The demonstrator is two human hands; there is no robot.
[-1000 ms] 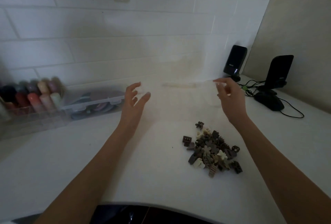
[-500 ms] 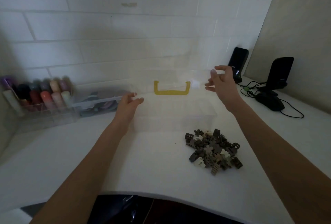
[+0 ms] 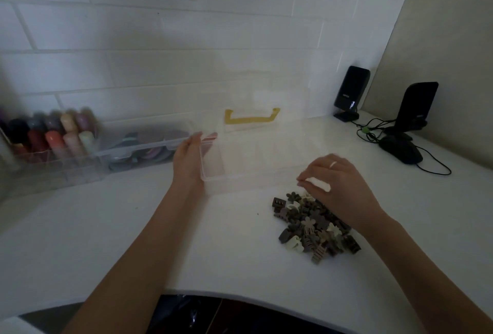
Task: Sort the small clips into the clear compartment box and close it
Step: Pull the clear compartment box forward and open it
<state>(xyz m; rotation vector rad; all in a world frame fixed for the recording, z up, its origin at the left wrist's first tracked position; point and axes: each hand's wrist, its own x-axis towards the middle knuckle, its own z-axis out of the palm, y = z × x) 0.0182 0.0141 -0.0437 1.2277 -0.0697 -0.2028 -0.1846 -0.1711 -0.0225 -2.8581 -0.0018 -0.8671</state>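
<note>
Your left hand (image 3: 188, 157) lies flat against the left end of the box (image 3: 256, 163), fingers together, bracing rather than gripping. Your right hand (image 3: 338, 184) hovers over the clips (image 3: 312, 224), fingertips drawn together at the pile's top edge. Something pale shows under them, prob. a cream clip, but can't tell if it's actually pinched.

The box sits on the white counter (image 3: 226, 240) just behind the pile, lid (image 3: 261, 99) up and leaning toward the tiled wall, yellow handle (image 3: 252, 119) on the lid. It's thin clear plastic w/ faint dividers: light, stiff, smooth, likely to skid if nudged, so keep that left palm on it.

The clips are tiny claw and flower shapes, matte brown, grey and cream, heaped and tangled. Hard plastic, v. light, sprung teeth that'll snag neighbours. Take each by its body w/ thumb and forefinger, not the teeth, and lift straight up so others don't drag along.

No clips visible in any compartment yet.
</note>
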